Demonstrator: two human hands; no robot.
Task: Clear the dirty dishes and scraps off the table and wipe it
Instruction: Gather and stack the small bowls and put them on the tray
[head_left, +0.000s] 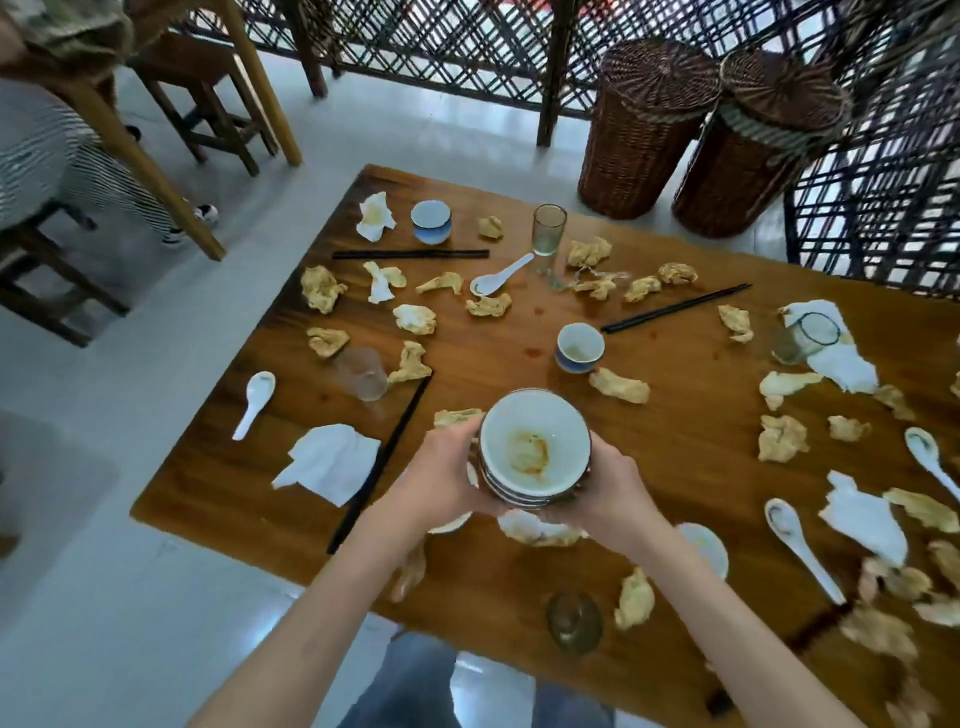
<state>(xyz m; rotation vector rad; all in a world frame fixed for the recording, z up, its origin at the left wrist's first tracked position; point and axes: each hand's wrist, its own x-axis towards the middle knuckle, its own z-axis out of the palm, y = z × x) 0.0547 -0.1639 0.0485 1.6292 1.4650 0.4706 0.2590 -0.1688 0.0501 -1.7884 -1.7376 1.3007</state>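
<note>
Wooden desk (675, 441) strewn with stained napkins (322, 288), spoons (254, 400), chopsticks (410, 254) and cups (580, 347). Left hand (441, 478) and right hand (610, 488) each have their grip clamped on a bowl stack (532, 449), held above the near edge.

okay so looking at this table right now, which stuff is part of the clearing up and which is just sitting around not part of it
Part of the job:
stack of bowls, held by left hand and right hand
small cups
glasses
white spoons
black chopsticks
crumpled stained napkins
wooden table

Just there:
two wicker baskets
wooden stools
lattice screen
</note>
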